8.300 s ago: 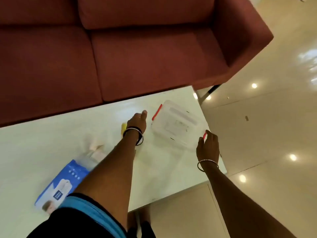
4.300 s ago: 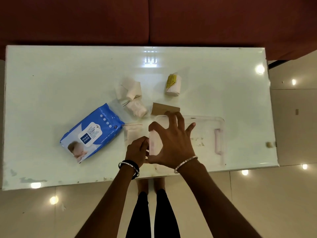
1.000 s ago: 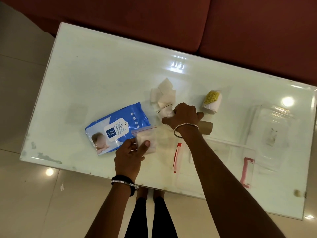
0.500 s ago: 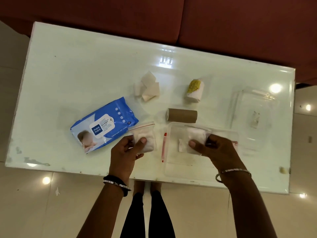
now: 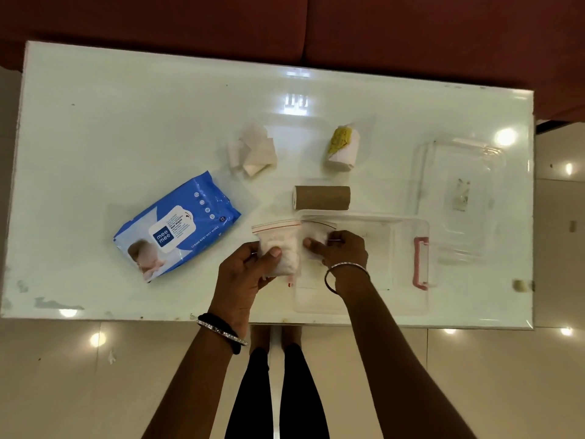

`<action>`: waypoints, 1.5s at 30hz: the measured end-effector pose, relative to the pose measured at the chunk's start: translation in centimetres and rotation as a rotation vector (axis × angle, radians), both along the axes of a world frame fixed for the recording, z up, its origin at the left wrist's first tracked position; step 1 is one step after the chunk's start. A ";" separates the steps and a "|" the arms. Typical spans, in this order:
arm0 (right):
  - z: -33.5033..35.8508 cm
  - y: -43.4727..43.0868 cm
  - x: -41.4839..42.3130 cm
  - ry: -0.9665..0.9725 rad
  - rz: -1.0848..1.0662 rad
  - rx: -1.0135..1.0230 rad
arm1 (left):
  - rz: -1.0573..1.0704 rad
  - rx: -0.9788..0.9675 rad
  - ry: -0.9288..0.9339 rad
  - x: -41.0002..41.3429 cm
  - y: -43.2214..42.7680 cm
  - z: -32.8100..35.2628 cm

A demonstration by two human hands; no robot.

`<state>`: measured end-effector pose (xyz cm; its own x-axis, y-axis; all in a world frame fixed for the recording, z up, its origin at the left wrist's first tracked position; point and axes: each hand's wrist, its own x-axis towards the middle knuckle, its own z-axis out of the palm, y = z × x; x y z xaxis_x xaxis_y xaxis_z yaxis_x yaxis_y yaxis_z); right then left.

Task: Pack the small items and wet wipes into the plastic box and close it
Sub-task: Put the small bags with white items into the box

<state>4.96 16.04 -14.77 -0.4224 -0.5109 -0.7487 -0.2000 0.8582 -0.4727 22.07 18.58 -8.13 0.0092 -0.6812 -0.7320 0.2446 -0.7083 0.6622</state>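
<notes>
You are early on: your left hand (image 5: 250,274) grips a zip bag (image 5: 281,248) just beside the open plastic box (image 5: 380,305), and your right hand (image 5: 343,253) pinches a second bag (image 5: 316,237) over the box's left end. The wet wipes (image 5: 180,223) lie left of your left hand. The cardboard roll (image 5: 321,198), tissues (image 5: 253,152) and yellow-topped roll (image 5: 342,148) wait beyond both hands, with the lid (image 5: 459,160) off to the right.

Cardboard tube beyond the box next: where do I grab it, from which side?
Its middle, from above: the cardboard tube lies on its side, ends pointing left and right, so a pinch spans its curved flanks. The plastic box rim sits close on its near side.
</notes>
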 end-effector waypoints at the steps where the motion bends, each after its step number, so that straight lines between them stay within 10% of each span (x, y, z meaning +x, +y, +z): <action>1: -0.2 -0.1 0.1 0.013 0.011 0.000 | -0.001 0.002 0.005 -0.2 0.0 0.0; 7: 0.0 0.4 0.1 0.103 0.116 -0.057 | -0.025 -0.005 -0.023 -0.5 -0.1 -0.2; 15: 3.8 1.4 -0.9 0.107 0.047 -0.138 | -0.222 -0.069 -0.530 -1.2 -0.8 0.6; 23: 7.4 4.3 -2.5 -0.608 -0.077 -0.233 | -0.462 -0.204 -0.624 -4.2 -0.9 2.2; 33: 2.9 2.8 -6.2 -0.014 -0.273 -0.110 | -0.479 -0.325 -0.787 -3.7 -0.1 1.1; 45: -0.9 0.7 -4.3 0.214 -0.099 -0.047 | -0.404 -0.334 -0.643 -3.2 0.6 -0.3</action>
